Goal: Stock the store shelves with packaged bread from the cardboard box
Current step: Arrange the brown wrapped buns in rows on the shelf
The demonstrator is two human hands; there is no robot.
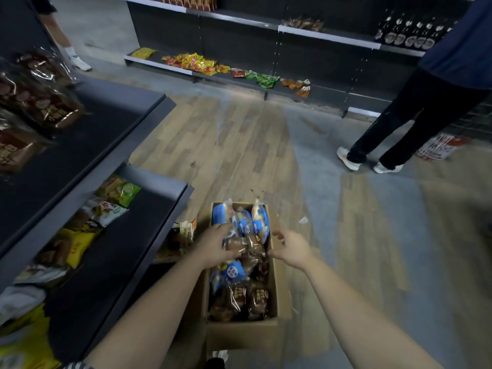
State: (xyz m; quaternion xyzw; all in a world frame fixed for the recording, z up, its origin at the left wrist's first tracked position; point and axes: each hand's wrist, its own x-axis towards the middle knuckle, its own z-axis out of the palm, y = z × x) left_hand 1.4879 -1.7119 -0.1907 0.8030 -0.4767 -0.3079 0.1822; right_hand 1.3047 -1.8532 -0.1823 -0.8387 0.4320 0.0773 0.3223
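A: So, whereabouts of the clear-wrapped brown bread pack [246, 247]?
B: Lower centre, inside open brown cardboard box [241, 339]; grasped by left hand [214, 245]; right hand [294, 250] released, fingers spread, over right rim.

Cardboard box [279, 296] stood on wood-pattern floor [239, 145], packed with bread. Blue-white packs [259, 225] filled far end; dark brown packs [239, 299] filled near end. Left hand [213, 246] reached in, fingers and thumb curved round brown bread pack [253, 247] at mid-box. Right hand [292, 249] hovered over right rim, fingers loosely spread, holding nothing. Dark shelves [149, 209] at left carried snack bags [117, 190]. Person in dark trousers [415, 115] stood by far shelf [157, 65].
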